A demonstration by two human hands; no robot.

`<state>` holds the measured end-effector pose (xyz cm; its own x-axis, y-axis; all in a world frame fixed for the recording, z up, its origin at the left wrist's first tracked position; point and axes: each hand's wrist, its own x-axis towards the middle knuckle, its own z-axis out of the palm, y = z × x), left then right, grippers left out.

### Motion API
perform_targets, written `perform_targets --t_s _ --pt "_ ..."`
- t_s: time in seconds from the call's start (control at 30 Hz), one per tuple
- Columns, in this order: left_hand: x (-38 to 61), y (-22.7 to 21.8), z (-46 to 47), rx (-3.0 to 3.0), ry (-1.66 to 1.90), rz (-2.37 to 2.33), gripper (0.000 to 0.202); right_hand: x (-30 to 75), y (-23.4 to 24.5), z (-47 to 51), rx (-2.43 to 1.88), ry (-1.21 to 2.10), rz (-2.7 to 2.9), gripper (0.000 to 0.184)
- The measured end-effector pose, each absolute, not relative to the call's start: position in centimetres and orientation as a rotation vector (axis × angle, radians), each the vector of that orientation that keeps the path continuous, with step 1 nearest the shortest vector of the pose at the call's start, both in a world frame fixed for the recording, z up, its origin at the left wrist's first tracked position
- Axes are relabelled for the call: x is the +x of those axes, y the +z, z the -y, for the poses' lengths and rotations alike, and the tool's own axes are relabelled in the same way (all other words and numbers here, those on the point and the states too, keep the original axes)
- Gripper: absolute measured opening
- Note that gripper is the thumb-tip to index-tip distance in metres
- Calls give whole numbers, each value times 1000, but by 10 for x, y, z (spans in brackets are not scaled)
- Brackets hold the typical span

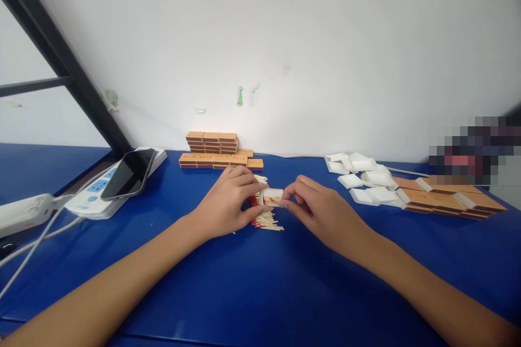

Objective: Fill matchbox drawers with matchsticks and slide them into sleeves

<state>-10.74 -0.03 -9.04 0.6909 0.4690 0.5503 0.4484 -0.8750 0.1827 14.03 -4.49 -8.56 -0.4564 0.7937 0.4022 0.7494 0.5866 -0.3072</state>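
Observation:
In the middle of the blue table, a small white matchbox tray [272,193] is between my two hands, with some matches lying in it. My left hand [228,200] grips the tray's left end between thumb and fingers. At its right end, my right hand [315,206] pinches the tray with thumb and forefinger. A loose pile of red-headed matches [268,222] lies under and around the tray, partly covered by my left hand.
Orange matchboxes [211,160] stand stacked by the wall. To the right lie several white inner trays [362,165] beside orange matchbox sleeves [443,198]. On the left, a black phone [129,173] rests on a white power strip [91,203], with cables [44,233] nearby.

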Motion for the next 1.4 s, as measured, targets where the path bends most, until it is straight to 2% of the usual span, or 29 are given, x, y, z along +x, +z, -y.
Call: perform_targets --t_s 0.17,0.43,0.53,0.77,1.07,1.23,1.4 --pt "-103 -88 6 2812 898 -741 39 139 -93 42 -1218 16 2323 13" --pt "-106 -91 1 2784 985 -739 38 142 -86 45 -1198 45 2239 13" --pt "-108 -90 -4 2803 1015 -785 38 139 -84 47 -1192 122 2265 14" --pt "-111 -90 -5 2854 1008 -844 38 126 -95 54 -1236 349 2362 4" --pt "-110 -90 -4 2861 974 -852 38 124 -106 48 -1217 416 2402 11" --pt "-111 -91 -6 2868 991 -847 39 130 -96 48 -1212 401 2458 12" --pt "-111 -90 -7 2886 990 -854 37 136 -82 53 -1202 552 2645 13"
